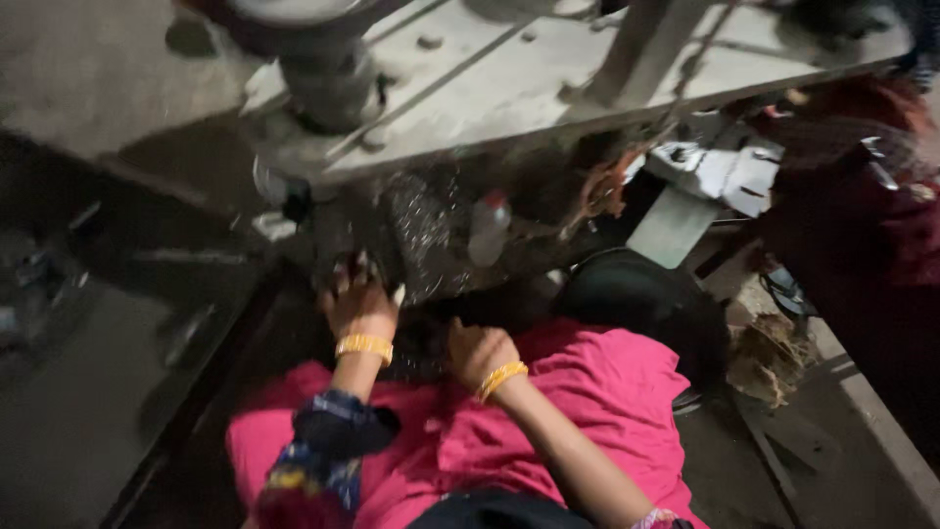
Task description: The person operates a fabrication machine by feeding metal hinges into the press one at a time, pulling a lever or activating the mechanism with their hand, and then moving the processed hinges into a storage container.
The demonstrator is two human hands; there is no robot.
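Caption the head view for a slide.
Left hand reaches under a metal table; right hand rests closed on pink cloth, both wrists in gold bangles.

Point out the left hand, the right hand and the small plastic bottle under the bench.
left hand (359, 299): head view, back of the hand.
right hand (477, 351): head view, knuckles.
plastic bottle (487, 233): head view, pale body below the red cap.

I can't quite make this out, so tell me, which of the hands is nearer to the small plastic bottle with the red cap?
Right, narrowly. The right hand sits below the bottle, almost straight under it. The left hand is farther off to the bottle's left and lower, fingers on a dark glittery surface.
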